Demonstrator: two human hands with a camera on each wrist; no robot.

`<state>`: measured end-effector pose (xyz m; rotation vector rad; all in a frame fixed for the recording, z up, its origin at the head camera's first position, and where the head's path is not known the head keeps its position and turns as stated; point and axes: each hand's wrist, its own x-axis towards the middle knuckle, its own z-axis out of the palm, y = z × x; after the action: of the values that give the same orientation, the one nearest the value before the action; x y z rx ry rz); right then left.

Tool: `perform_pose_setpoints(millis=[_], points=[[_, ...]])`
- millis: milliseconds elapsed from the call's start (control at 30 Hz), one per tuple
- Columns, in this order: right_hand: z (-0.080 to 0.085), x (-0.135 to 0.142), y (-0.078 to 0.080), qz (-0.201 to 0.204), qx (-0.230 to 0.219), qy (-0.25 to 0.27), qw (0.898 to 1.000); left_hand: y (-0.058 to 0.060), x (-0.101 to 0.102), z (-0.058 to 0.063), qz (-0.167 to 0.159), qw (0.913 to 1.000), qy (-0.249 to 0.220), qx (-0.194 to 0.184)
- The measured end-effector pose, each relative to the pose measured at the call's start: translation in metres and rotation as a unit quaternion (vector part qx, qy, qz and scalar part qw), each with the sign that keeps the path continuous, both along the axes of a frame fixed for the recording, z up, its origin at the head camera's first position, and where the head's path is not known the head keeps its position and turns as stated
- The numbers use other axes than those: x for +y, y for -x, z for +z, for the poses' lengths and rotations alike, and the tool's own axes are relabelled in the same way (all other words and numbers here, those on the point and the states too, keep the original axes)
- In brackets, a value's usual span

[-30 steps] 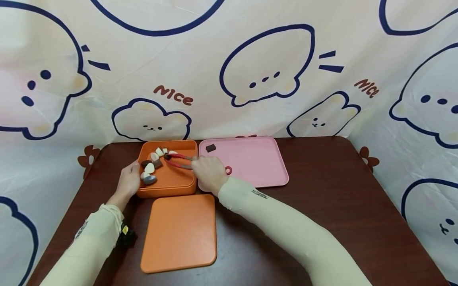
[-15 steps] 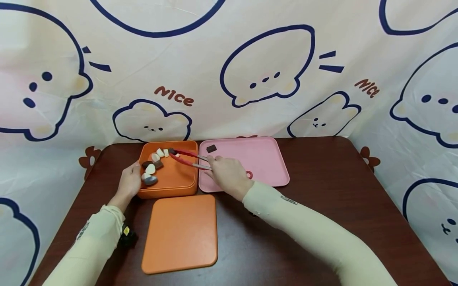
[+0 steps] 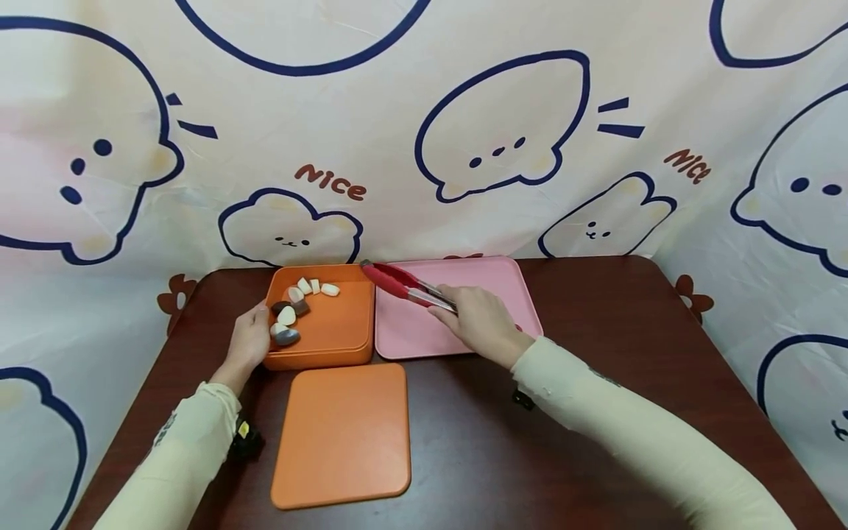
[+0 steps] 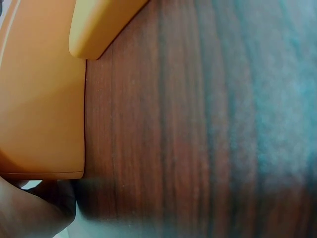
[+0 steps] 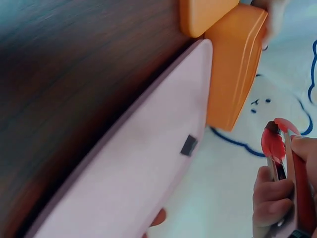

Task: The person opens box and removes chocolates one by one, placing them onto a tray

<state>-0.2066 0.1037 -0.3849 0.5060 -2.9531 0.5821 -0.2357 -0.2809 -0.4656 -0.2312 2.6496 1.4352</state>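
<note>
My left hand holds the left wall of an orange box, seen at the lower left of the left wrist view. Inside lie several small white pieces, brown pieces and a grey oval piece. Red-tipped tongs are gripped in my right hand over a pink tray. Their tips pinch a small dark brown piece, raised near the box's right back corner. A dark square piece lies on the tray; in the head view the tongs cover it.
An orange lid lies flat in front of the box. The dark wooden table extends to the right of the tray. Behind stands a white cloth backdrop with blue drawings.
The tongs have lifted the dark piece out of the box's back part and swung right and up toward the tray. A white piece at the back is now uncovered. My left hand keeps its hold.
</note>
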Motion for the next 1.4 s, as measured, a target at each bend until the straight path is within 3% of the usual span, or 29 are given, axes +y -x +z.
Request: perform_pose_setpoints(millis=[300,567,733,967,1100,1267,1400], points=[[-0.013,0.041,0.018,-0.017,-0.077,0.071,0.994,-0.001,0.002,-0.002,0.0,1.0,-0.005,-0.002],[-0.023,0.058,0.036,-0.03,-0.136,0.115,0.984,0.002,0.002,0.0,0.001,1.0,-0.007,0.002],[-0.03,0.059,0.045,-0.038,-0.195,0.142,0.97,0.003,0.001,-0.002,0.002,1.0,-0.004,0.001],[-0.035,0.062,0.052,-0.056,-0.279,0.193,0.939,0.002,0.0,-0.004,0.002,1.0,-0.003,0.002],[-0.035,0.063,0.054,-0.064,-0.304,0.195,0.93,0.001,0.0,-0.003,-0.002,1.0,-0.002,0.002],[-0.035,0.063,0.056,-0.072,-0.312,0.182,0.93,0.001,0.0,-0.002,-0.002,1.0,-0.002,0.003],[-0.033,0.061,0.058,-0.072,-0.283,0.151,0.944,0.002,0.0,-0.003,0.0,1.0,0.0,0.001]])
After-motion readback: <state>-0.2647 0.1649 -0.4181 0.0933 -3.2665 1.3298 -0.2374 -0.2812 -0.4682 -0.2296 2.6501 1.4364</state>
